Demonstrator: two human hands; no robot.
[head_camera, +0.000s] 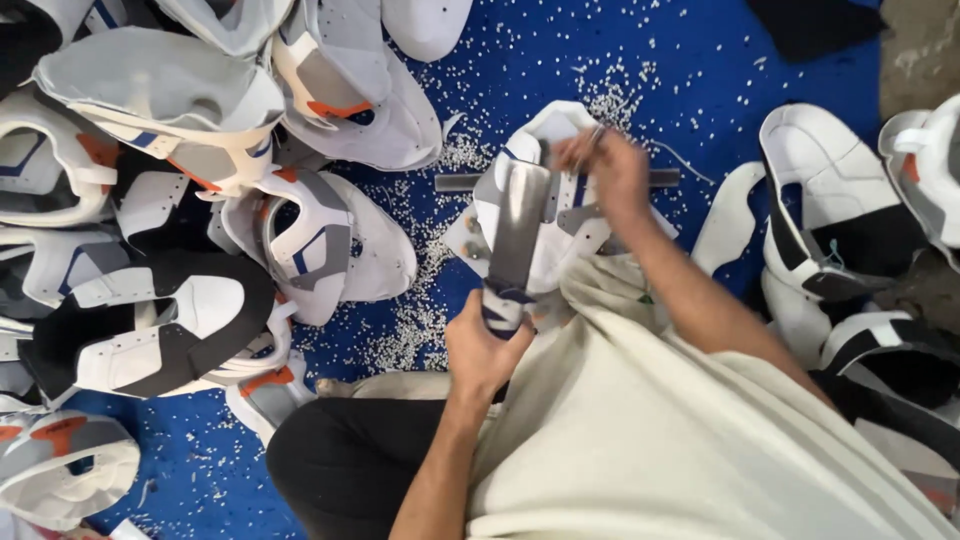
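A white, grey and blue shoe upper (545, 215) lies in front of me on the blue floor, over a grey metal bar (455, 182). My left hand (483, 345) grips the near end of its long grey tongue (517, 232). My right hand (607, 170) pinches something small and thin at the far edge of the upper; what it holds is too small to tell.
A heap of several white, grey, orange and black shoe uppers (200, 200) fills the left side. More uppers (850, 220) lie at the right. Small white pellets (430, 300) are scattered over the blue floor (560, 50). My cream shirt and black trousers fill the bottom.
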